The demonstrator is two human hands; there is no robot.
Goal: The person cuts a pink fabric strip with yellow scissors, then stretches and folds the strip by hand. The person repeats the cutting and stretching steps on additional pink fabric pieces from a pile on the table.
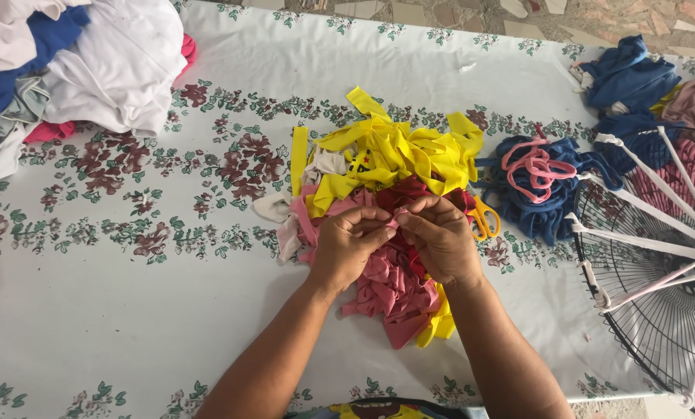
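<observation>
Pink fabric strip (394,223) is pinched closed between left hand (349,242) and right hand (440,239), atop the scrap pile (386,163) at table centre; scissors (483,219) lie at 3 o'clock. Separation appears underway; firm opposing grip is required.

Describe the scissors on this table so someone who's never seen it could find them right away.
Start at the floral tablecloth and find the heap of yellow strips and pink strips at its middle. Just right of the right hand, between that heap and the blue strips, lie the scissors. Their orange-yellow loop handles are the only hard thing among soft cloth.
</observation>
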